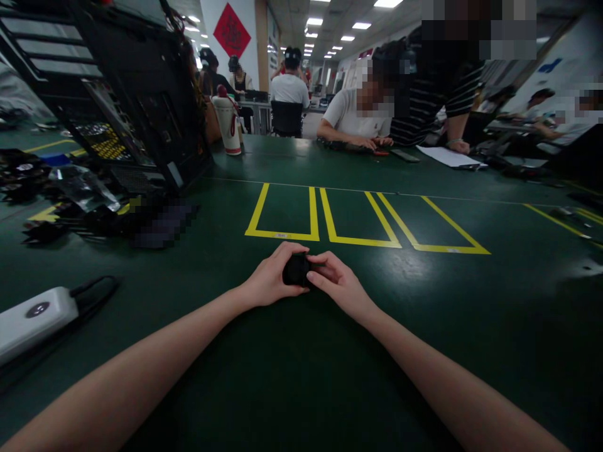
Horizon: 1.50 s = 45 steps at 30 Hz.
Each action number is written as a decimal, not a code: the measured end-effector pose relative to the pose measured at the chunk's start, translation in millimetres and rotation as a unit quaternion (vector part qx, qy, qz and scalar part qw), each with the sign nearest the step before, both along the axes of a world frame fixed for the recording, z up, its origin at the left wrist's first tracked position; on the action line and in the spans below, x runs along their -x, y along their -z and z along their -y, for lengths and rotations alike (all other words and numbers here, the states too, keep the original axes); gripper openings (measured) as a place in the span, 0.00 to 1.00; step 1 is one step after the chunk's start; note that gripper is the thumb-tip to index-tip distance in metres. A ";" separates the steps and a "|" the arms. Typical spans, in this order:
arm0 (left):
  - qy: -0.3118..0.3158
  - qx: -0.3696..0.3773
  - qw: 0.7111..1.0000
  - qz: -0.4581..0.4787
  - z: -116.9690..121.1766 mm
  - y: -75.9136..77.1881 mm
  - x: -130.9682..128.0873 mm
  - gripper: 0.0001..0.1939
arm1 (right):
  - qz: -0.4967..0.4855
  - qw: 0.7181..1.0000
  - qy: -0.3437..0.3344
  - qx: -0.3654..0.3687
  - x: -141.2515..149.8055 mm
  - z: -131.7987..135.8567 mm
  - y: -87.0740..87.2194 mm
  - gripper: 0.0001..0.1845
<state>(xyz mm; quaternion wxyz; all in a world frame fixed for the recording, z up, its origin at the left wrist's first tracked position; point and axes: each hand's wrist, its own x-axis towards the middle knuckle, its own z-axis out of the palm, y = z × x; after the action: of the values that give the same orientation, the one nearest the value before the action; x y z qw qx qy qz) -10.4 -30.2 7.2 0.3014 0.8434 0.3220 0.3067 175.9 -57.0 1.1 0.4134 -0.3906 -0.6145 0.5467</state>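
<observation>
On the green table (301, 364), just before the yellow tape outlines (348, 240), your two hands are close together: your left hand (267, 276) clasps a small black object (296, 271), and your right hand (340, 284) pinches its right side.

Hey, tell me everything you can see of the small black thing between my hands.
The small black thing is compact and dark all over; its material and finer parts are lost in shadow. Your left hand curls around its left side, thumb nearest you and fingers beyond, while your right hand has fingertips at its right edge. It sits on your side of the yellow tape; whether it touches the green table is unclear.
</observation>
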 end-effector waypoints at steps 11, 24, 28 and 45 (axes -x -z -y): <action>0.009 0.002 1.000 -0.004 -2.0 -2.0 0.6 0.30 | 0.067 0.997 0.032 0.003 1.4 -4.8 2.7 0.15; 0.004 -0.006 1.000 -0.003 -2.7 -1.5 0.7 0.31 | 0.005 1.000 0.011 0.001 0.6 -5.1 3.7 0.11; 0.007 0.004 1.000 -0.007 -1.6 -5.4 1.0 0.30 | 0.009 1.000 0.020 -0.004 2.6 -4.9 3.0 0.12; 0.002 0.003 1.000 0.011 -4.0 1.2 0.2 0.31 | -0.023 0.999 0.019 -0.020 3.3 -2.5 5.3 0.10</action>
<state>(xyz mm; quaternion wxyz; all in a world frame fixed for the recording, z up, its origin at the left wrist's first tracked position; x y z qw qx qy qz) -10.6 -26.2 6.0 0.3083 0.8400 0.3177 0.3138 172.6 -54.6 -4.2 0.4455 -0.3812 -0.6083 0.5350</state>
